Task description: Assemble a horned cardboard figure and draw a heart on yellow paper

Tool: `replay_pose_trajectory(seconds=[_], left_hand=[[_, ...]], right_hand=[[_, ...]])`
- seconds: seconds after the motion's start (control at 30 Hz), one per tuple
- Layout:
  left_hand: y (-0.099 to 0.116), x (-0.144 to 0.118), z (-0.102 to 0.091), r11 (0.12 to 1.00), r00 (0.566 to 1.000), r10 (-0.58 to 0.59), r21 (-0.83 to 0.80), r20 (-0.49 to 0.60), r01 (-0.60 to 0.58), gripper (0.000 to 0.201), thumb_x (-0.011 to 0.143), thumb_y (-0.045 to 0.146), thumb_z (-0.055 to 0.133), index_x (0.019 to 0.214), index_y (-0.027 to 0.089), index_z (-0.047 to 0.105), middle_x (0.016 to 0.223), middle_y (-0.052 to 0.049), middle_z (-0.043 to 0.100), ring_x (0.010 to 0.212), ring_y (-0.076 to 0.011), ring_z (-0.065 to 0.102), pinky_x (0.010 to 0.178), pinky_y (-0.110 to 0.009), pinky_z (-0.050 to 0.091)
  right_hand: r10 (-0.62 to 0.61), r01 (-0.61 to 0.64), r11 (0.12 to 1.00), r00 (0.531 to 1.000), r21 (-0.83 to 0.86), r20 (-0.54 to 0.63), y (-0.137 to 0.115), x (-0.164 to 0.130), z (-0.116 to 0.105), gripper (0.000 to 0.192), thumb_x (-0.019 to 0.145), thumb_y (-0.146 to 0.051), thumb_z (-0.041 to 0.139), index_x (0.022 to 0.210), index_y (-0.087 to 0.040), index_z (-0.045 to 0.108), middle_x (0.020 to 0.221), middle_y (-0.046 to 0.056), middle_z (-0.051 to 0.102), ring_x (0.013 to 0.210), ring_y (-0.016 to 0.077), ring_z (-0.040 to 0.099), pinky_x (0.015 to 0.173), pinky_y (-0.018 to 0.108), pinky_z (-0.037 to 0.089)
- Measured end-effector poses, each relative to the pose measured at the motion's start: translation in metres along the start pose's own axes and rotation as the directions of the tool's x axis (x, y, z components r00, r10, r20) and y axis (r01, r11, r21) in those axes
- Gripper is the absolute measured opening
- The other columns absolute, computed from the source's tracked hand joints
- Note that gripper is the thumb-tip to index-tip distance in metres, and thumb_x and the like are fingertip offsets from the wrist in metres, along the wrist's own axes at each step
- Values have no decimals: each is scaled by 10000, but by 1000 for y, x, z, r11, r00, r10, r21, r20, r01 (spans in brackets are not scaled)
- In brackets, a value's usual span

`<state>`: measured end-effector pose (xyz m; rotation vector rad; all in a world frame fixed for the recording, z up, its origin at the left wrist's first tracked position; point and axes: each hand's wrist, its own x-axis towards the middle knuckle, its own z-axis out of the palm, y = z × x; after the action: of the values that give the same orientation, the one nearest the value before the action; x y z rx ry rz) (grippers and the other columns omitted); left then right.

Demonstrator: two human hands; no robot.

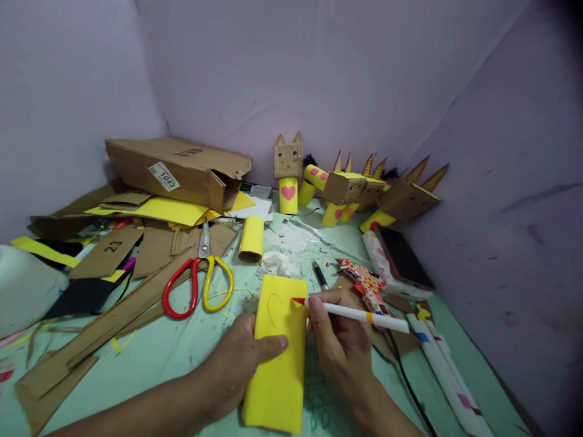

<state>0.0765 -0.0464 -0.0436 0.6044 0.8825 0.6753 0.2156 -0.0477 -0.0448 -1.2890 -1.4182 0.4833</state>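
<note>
My left hand (246, 358) grips a yellow paper-covered tube (277, 388) by its left side, thumb lying across the front. Part of a heart outline (277, 309) is drawn near the tube's upper end. Between the fingers of my right hand (341, 340) is a white felt-tip marker (364, 316), its red tip at the heart's upper right. Beyond my left hand lie scissors (200, 276) with one red and one yellow handle. A shorter yellow tube (251, 240) lies past the held one, its brown inside showing.
Several cardboard-headed figures (288, 164) on yellow tubes stand along the back wall. Left are a cardboard box (177, 173) and cardboard scraps (104, 255). To the right are a glue gun (364, 282) with a black cord, a phone (405, 258) and white markers (450, 370).
</note>
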Motion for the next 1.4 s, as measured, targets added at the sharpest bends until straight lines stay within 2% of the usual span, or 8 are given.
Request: replay_pose_trajectory(seconds=[0.17,0.3,0.53,0.7,0.87,1.13,1.3,1.4], left_hand=[[-1,2,0,1000,1000,9,3,18,-9,416,594,225,690,986,114,608,835,-105,704,775,-276,642,705,-370,470],[0,0,2,1000,1000,4,23,4,-4,364,620,212,668,966,115,609,841,-103,712,721,-231,643,667,-330,471],[1,-3,4,1000,1000,6,24,-12,-6,298,608,203,667,891,118,634,712,-58,708,620,-181,628,601,-280,469],[1,-2,2,1000,1000,-4,12,-3,4,315,617,200,665,916,111,617,760,-83,710,661,-204,636,631,-302,471],[-1,1,-1,1000,1000,17,-14,13,-16,375,636,174,649,1002,124,587,854,-95,699,748,-235,640,679,-336,471],[-2,-1,1,1000,1000,12,17,-12,-11,315,630,165,646,938,117,608,787,-93,709,684,-221,643,641,-320,475],[-2,0,0,1000,1000,2,5,-3,-2,343,636,178,655,970,117,608,826,-101,713,717,-234,648,664,-334,478],[-2,1,-1,1000,1000,-5,-18,1,5,351,627,177,668,968,114,610,829,-103,714,718,-232,650,667,-330,482]], right_hand=[[-9,8,1000,999,15,41,2,-2,0,126,848,-243,493,741,-197,541,583,-34,494,465,89,452,426,206,363],[-68,69,997,996,-19,51,5,-3,0,93,845,-220,499,766,-199,544,591,-42,497,467,84,454,424,195,363],[-84,86,996,994,-17,75,3,-3,5,89,841,-213,504,764,-193,544,597,-37,536,467,80,493,424,182,392],[-23,18,998,997,59,80,2,-3,5,84,834,-238,527,778,-206,581,624,-23,591,522,99,548,466,195,426],[19,-17,998,999,67,-28,3,0,-1,92,825,-263,543,773,-211,599,617,-15,600,557,120,563,465,207,420],[-95,91,994,993,63,66,0,-2,4,68,787,-178,581,795,-220,633,693,-8,645,607,118,588,525,204,461],[-18,18,1000,999,22,29,1,-1,0,72,796,-216,567,738,-197,606,558,-32,574,439,84,484,388,181,366],[12,-12,999,1000,52,-4,2,-1,-2,82,801,-232,563,732,-199,595,533,-43,547,417,77,461,366,172,343]])
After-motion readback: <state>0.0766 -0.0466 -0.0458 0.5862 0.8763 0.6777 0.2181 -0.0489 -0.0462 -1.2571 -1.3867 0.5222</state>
